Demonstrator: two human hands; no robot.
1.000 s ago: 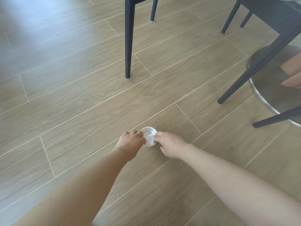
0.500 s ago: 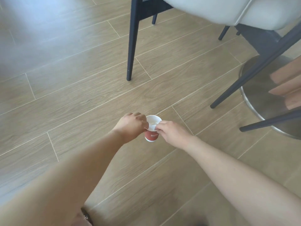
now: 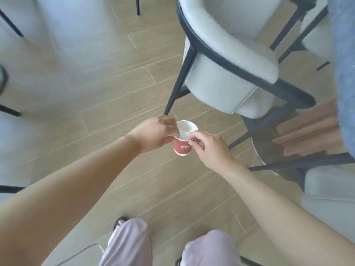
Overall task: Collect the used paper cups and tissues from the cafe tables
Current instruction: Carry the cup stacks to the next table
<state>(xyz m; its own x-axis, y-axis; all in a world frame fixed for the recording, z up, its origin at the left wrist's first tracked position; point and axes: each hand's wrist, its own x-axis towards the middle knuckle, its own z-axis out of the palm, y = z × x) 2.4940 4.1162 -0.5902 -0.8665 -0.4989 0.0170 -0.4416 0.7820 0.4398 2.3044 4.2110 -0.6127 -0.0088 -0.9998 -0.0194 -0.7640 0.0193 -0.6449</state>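
Note:
A red paper cup (image 3: 182, 147) with a white inside is held upright in the air above the wooden floor. White crumpled tissue (image 3: 185, 133) sits inside it. My left hand (image 3: 155, 133) grips the cup's left rim and wall. My right hand (image 3: 208, 148) pinches the rim on the right side with thumb and forefinger. Both forearms reach in from the bottom of the view.
A light grey armchair with a dark metal frame (image 3: 228, 60) stands just beyond the cup, one leg (image 3: 173, 95) close to my left hand. A round table base (image 3: 269, 150) and another chair (image 3: 330, 191) lie to the right. My legs (image 3: 126, 242) show at the bottom.
Both hands have lifted the cup off the floor and brought it up and closer; the view has risen, showing the armchair and my legs.

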